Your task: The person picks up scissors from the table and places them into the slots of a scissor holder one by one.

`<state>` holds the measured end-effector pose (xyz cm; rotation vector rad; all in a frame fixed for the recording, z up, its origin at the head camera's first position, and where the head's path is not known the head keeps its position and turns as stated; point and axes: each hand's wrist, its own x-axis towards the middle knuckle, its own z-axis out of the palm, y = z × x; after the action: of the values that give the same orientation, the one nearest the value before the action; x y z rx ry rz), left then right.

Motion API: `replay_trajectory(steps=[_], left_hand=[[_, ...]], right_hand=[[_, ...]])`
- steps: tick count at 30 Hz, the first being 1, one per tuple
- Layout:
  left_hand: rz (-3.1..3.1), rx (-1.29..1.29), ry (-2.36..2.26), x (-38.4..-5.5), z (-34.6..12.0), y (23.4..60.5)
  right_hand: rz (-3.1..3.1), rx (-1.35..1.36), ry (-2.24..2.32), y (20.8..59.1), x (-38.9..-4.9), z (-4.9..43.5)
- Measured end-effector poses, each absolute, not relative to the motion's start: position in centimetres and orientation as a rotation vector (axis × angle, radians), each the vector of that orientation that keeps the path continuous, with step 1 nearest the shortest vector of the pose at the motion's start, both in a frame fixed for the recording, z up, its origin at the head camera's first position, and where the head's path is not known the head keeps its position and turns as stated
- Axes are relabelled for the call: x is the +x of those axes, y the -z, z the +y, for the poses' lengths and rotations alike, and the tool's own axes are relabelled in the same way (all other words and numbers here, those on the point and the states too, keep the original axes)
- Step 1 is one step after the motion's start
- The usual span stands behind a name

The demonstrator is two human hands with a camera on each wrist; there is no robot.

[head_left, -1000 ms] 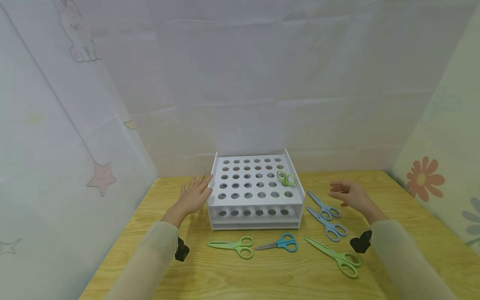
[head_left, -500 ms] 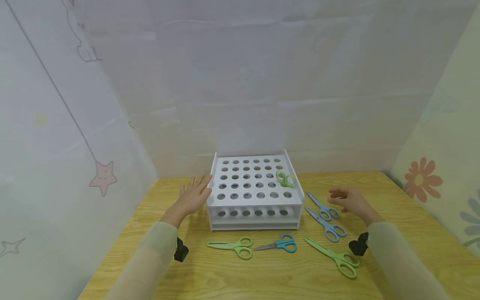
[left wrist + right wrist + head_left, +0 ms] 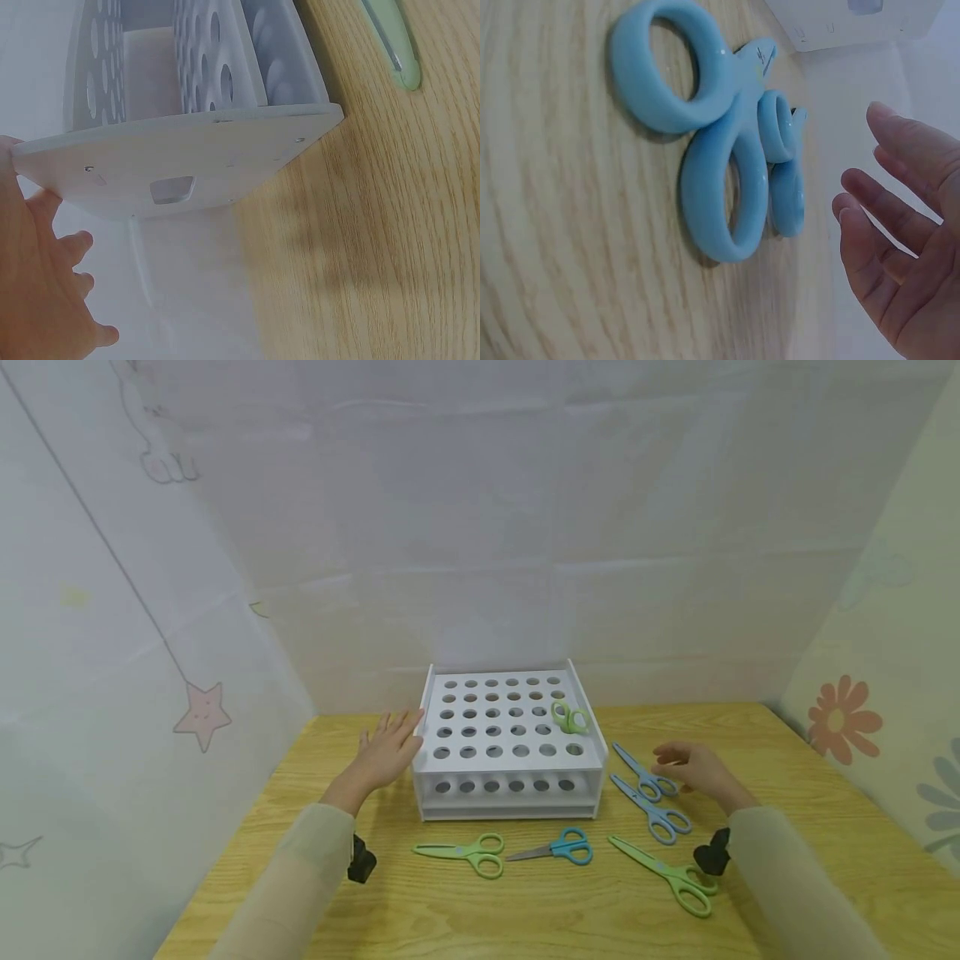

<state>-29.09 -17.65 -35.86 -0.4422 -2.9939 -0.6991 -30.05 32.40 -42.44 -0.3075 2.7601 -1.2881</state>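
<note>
My left hand rests against the left side of a white rack with rows of round holes. In the left wrist view its fingers spread past the side panel. My right hand hovers beside two pairs of light blue scissors, with nothing in its loosely bent fingers. Its fingertips are close to the handles of the farther blue scissors. Nearer the front lie the other blue scissors, large in the right wrist view. Green scissors stand handles up in a hole at the rack's right side.
On the wooden table, before the rack, lie green scissors and teal-handled scissors with a metal blade. Another green pair lies at the front right, partly under the right wrist's black device. Pale cloth walls surround the table.
My right hand has moved slightly left and down, closer to the handles of the farther blue scissors. The left hand stays against the rack.
</note>
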Motion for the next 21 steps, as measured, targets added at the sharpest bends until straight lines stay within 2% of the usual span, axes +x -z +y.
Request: replay_trajectory(steps=[21], left_hand=[[-2.994, -0.448, 0.704, -29.4, -17.6, 36.2]], right_hand=[[2.703, -0.333, 1.225, 44.4, -30.6, 33.2]])
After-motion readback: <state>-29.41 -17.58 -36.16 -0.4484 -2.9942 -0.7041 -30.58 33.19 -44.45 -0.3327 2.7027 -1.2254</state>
